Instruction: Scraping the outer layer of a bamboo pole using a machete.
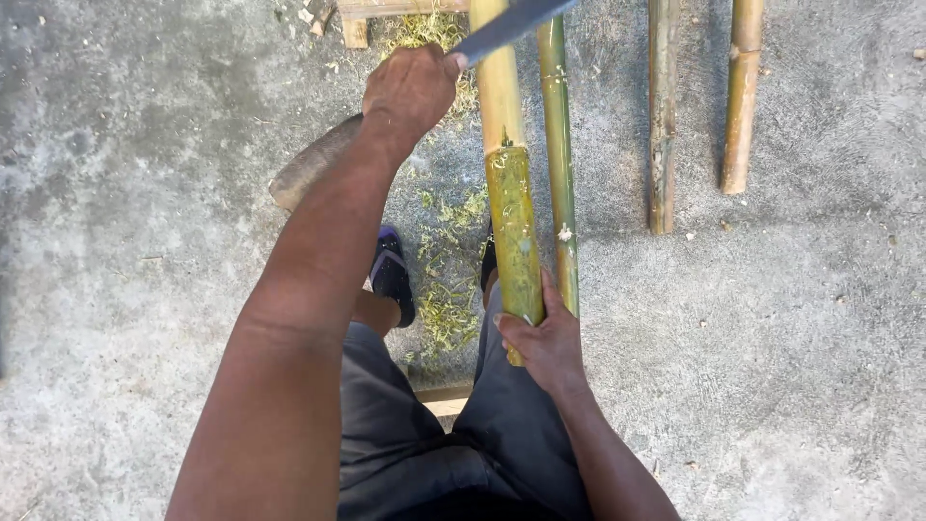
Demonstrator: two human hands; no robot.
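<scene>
Bamboo pole (509, 183): yellow-green, scraped | right hand (545, 342) grips its end | left hand (410, 92) clenches blade (506, 27)

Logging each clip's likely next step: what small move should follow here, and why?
Probably draw the dark knife blade down the thick yellow-green bamboo pole: the left hand sets it against the pole, the right hand steadies the lower end, and green shavings litter the ground.

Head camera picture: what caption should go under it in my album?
Left hand holds a long knife against a bamboo pole steadied by the right hand.
</scene>
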